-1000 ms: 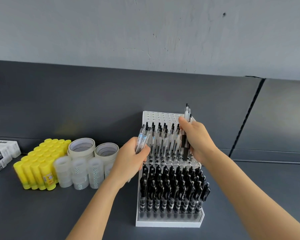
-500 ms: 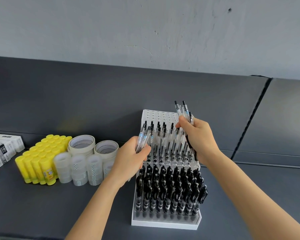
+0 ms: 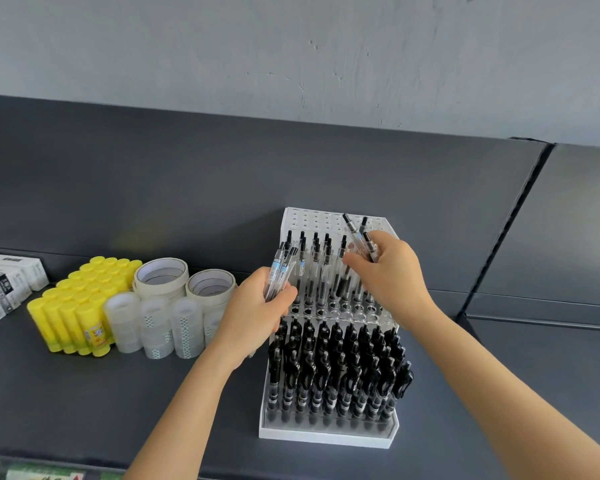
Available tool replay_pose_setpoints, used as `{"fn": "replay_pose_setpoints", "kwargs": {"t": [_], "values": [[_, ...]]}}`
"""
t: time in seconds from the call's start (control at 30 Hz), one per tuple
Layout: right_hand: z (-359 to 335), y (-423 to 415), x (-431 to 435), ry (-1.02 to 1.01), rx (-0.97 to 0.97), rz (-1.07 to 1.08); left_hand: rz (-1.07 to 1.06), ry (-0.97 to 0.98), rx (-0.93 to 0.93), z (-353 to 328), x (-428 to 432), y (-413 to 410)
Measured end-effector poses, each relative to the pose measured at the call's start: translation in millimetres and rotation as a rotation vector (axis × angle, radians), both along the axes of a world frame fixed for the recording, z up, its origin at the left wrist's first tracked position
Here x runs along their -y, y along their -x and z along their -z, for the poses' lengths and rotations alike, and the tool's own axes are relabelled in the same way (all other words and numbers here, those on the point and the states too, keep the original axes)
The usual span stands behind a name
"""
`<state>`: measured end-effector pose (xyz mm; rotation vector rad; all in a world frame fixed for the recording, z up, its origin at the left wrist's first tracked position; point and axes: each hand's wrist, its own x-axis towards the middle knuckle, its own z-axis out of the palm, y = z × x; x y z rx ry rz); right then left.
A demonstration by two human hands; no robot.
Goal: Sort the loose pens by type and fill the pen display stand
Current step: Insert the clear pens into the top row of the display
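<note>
Left hand (image 3: 257,313) grips a bundle of clear pens (image 3: 280,271) beside the pen display stand (image 3: 326,438); right hand (image 3: 392,271) pinches a few clear gel pens (image 3: 355,235) over the middle tier (black pens (image 3: 336,362) pack the front) and filling is under way; next, guide one tip-first into an open hole

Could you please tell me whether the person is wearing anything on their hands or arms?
Nothing that shows. The left hand and the right hand are bare, without gloves, rings or a watch, and both forearms are uncovered to the frame's edge, no sleeve in view.
</note>
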<state>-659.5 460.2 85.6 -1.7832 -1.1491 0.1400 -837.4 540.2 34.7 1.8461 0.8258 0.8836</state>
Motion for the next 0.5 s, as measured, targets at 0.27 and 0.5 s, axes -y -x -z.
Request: {"fn": "replay_pose_setpoints", "kwargs": {"t": [0.27,0.5], "values": [[-2.7,4.7,3.5,0.005,0.067,0.016,-0.006,-0.007,0.004,3.2,1.7,1.4],[11.2,7.6,1.7,0.185,0.107,-0.019,-0.009,-0.007,0.004,2.1,1.2,4.9]]}}
